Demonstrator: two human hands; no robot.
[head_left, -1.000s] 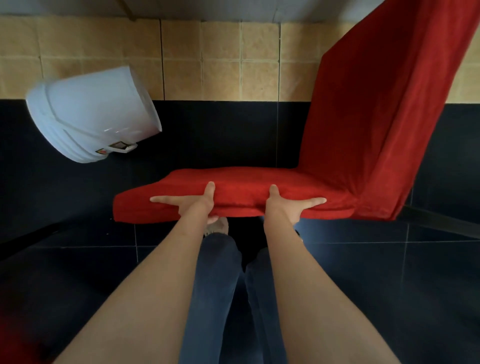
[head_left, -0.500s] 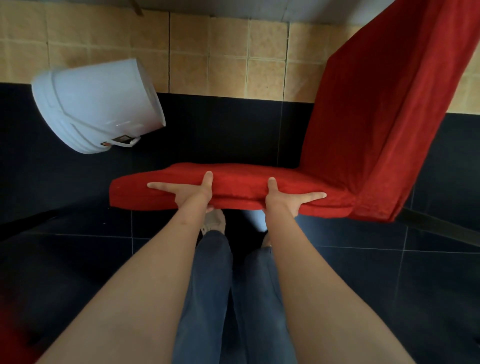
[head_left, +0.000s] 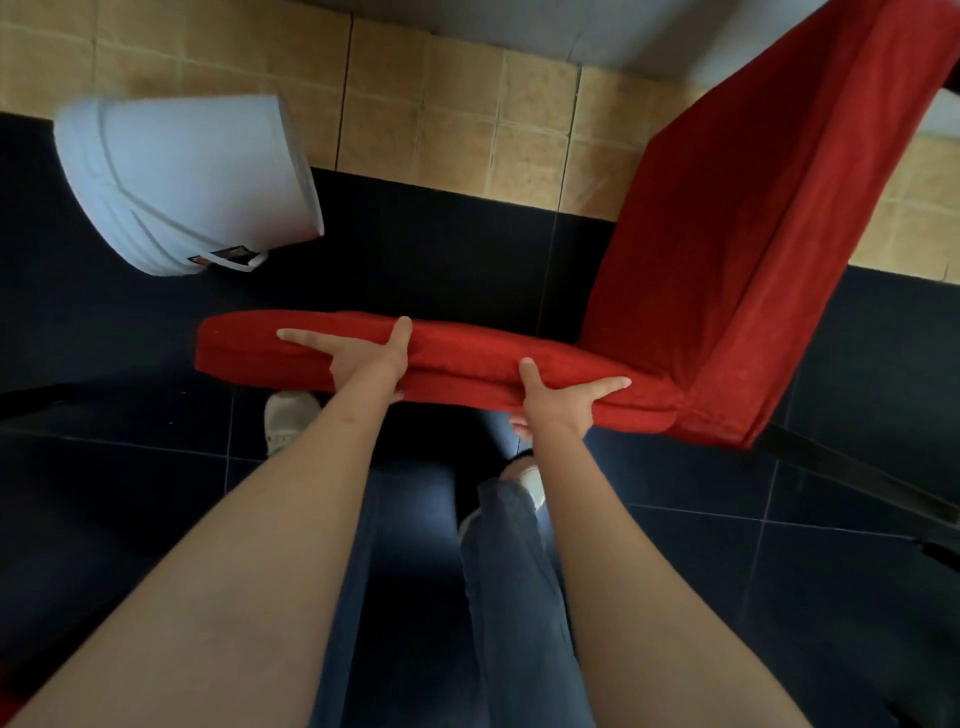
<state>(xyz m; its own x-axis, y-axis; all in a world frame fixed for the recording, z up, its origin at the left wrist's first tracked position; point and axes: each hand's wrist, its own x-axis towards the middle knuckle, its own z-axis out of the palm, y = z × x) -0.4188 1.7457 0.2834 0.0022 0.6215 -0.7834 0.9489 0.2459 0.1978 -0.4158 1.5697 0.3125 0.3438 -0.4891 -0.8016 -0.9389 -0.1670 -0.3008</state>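
Shows plain red all over the cushion (head_left: 727, 234) and plain white on the bucket (head_left: 192, 166). Gives tan to the wall tiles (head_left: 457, 119), black to the floor tiles (head_left: 779, 597), dark blue to the jeans (head_left: 519, 623).

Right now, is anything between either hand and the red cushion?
Nothing visible stands between them. The left hand and the right hand both grip the near edge of the red cushion, thumbs on top, skin directly on the fabric. The white bucket sits off to the left, apart from the cushion.

Label (head_left: 228, 257) on white bucket (head_left: 192, 171) unreadable; no other text.
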